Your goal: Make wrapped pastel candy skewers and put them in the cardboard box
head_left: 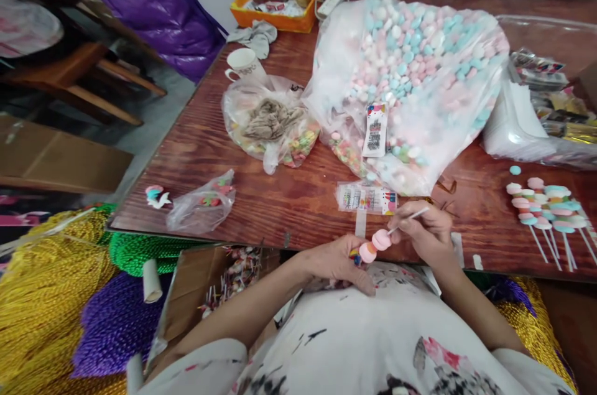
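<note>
Near the table's front edge, my right hand [429, 233] pinches a thin white stick [413, 214] that slants down to the left. Two pink puffy pieces [381, 239], with a bit of orange between them, are at its lower end. My left hand [340, 264] has its fingers closed at that end of the stick, by the lower pink piece. A small blue and yellow part shows at its fingertips; I cannot make out its kind. Just beyond the hands lies a printed plastic sleeve [366, 198]. Finished-looking sticks with stacked pastel pieces [543, 202] lie at the right.
A large clear bag of pastel pieces [415, 65] fills the table's middle. Around it are a smaller bag [270, 121], a white mug [245, 64], an orange tray [275, 17] and a clear bin [532, 127]. Below the edge, a cardboard box [191, 283] stands beside beaded strands [56, 295].
</note>
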